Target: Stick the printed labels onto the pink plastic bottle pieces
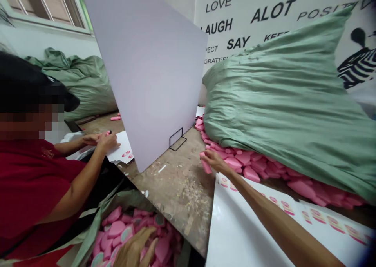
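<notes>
We find the right hand [216, 161] reaching in from lower right, its grip narrow and closed on a pink piece [206, 166] at the edge of a pile of pink pieces [249, 166] beneath a green sack [284, 106]. The left hand [133, 247], at bottom centre, shows a wide grip, fingers spread, holding nothing we can see, just above loose pieces [117, 229] in a green-lined container [96, 216]. A printed white sheet [249, 231] lies under the right forearm. An upright white panel [147, 75] on a wire stand [178, 139] stands at centre. Beyond it, at left, a co-worker in a red shirt [35, 180] has both hands [107, 141] on a pink piece above another white sheet [122, 151].
</notes>
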A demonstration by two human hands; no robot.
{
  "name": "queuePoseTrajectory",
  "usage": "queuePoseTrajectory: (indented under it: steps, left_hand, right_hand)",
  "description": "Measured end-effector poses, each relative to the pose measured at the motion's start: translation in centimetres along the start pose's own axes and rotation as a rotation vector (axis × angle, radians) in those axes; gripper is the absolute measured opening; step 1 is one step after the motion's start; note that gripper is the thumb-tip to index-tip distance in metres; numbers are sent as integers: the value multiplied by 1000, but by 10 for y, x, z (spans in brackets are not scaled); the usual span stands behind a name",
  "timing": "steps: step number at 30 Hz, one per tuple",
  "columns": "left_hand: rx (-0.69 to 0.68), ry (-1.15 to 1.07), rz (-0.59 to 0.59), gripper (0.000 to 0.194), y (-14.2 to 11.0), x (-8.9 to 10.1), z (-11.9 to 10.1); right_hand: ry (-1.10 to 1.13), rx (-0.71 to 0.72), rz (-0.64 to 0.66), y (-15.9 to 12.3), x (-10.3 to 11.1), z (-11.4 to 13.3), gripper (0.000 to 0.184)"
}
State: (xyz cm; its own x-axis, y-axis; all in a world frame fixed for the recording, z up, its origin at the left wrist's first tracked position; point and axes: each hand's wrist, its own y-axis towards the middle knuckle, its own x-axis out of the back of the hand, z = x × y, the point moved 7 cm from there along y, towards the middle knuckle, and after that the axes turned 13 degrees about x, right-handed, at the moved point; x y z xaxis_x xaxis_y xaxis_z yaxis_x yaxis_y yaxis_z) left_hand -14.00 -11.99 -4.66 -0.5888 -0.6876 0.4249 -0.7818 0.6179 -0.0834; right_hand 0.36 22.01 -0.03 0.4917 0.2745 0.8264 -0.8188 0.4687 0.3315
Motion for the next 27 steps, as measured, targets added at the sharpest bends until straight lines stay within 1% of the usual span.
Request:
queuePoseTrajectory:
  steps: [2, 3, 5, 7, 8, 9, 10, 11, 12, 13, 15, 17, 18, 19, 20, 22, 25, 27]
  left_hand:
    - [19, -34, 141, 25, 5, -21, -13]
    - [39, -73, 227, 27, 6, -34, -22]
    - [118, -231, 436, 36, 6, -67, -45]
    - [207, -444, 631, 45, 0, -105, -73]
    - [252, -552, 757, 49, -7, -125, -86]
    - [289, -626, 859, 50, -14, -143, -96]
    - [322, -670, 939, 50, -22, -159, -103]
    - [347, -679, 990, 49, -29, -171, -106]
    - [363, -662, 1008, 48, -33, -180, -105]
    - [374, -634, 999, 46, -36, -185, -102]
    - [387, -594, 951, 44, -38, -188, -93]
    - [406, -587, 909, 41, -38, -188, -88]
    - [415, -590, 904, 39, -38, -189, -87]
    - [421, -593, 912, 37, -40, -192, -89]
    - [421, -591, 928, 35, -42, -197, -92]
    - [401, -574, 959, 36, -47, -209, -99]
    - [342, -542, 952, 43, -46, -220, -108]
    - [315, -529, 872, 44, -36, -217, -107]
  right_hand:
    - [147, 22, -2, -15, 8, 16, 48]
    - [278, 11, -4, -25, 11, 25, 48]
    - [641, -58, -5, -50, 13, 44, 46]
    - [1010, -143, -23, -74, 10, 65, 45]
    - [1112, -169, -43, -85, 9, 74, 44]
    - [1125, -172, -63, -94, 11, 81, 42]
    - [1076, -163, -84, -102, 14, 84, 41]
    - [981, -149, -104, -111, 20, 83, 40]
    - [850, -143, -124, -121, 28, 77, 40]
    - [690, -149, -154, -133, 38, 67, 40]
    - [321, -202, -247, -166, 63, 40, 39]
    - [-29, -292, -317, -207, 84, 12, 36]
    - [-159, -335, -299, -226, 88, 1, 34]
    - [-255, -367, -255, -242, 87, -8, 33]
    - [-317, -392, -201, -253, 82, -15, 31]
    - [-368, -423, -122, -266, 70, -21, 27]
    - [-364, -462, -131, -266, 59, -23, 18]
    - [-345, -492, -151, -267, 60, -23, 14]
